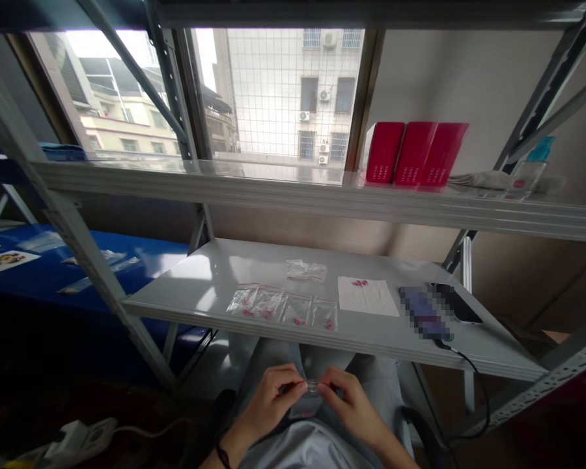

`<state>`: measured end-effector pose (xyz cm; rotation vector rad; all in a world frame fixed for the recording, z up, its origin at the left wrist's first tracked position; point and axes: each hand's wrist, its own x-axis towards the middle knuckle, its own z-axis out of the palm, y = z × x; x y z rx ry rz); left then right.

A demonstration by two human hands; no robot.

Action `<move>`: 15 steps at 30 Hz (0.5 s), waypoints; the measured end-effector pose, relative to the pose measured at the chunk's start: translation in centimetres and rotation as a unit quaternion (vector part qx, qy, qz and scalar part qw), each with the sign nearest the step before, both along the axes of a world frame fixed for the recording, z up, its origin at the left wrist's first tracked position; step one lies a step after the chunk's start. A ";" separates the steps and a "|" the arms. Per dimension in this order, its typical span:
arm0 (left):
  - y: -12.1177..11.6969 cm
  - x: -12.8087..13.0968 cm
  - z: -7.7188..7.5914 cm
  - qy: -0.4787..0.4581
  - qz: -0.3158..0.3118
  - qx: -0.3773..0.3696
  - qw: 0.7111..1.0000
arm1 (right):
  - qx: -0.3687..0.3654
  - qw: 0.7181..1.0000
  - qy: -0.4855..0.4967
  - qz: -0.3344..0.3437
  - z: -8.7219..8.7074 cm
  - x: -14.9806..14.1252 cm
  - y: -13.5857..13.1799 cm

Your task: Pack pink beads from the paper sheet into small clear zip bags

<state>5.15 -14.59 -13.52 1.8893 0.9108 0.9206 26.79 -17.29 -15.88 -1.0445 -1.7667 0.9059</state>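
As my left hand [268, 404] and right hand [354, 405] meet above my lap, their fingertips [297, 384] pinch a small clear plastic bag [306, 405] in a narrow grip from either side, close together, with its lower part hanging below them. The bag sits just beyond the front edge of the grey metal shelf [385, 333], not touching it.

Along that front edge lies a row of small clear bags [283, 308], each with pink pieces at its bottom. Behind them, toward the back edge, is a crumpled clear bag [306, 270]. To the right, a white paper sheet [366, 298] carries a little cluster of pink pieces [360, 283]. Nearer the right end are a pixelated object [424, 312] and a black phone [456, 303], with a black cable [478, 391] dropping over the front edge. On the shelf above stand three red boxes [417, 154].
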 end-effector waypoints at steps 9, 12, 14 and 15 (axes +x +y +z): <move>-0.3 0.3 -0.4 0.051 -0.034 0.012 0.998 | 0.001 1.000 -0.014 0.001 0.2 -0.8 -0.6; -0.5 0.3 -0.5 0.072 -0.058 0.037 0.995 | 0.010 0.999 -0.029 0.027 0.4 -0.9 -0.8; -0.5 0.3 -0.4 0.075 -0.062 0.046 0.994 | 0.020 0.998 -0.044 0.032 0.7 -0.8 -0.9; -0.6 0.3 -0.3 0.075 -0.060 0.047 0.994 | 0.022 0.998 -0.051 0.031 0.8 -0.7 -0.9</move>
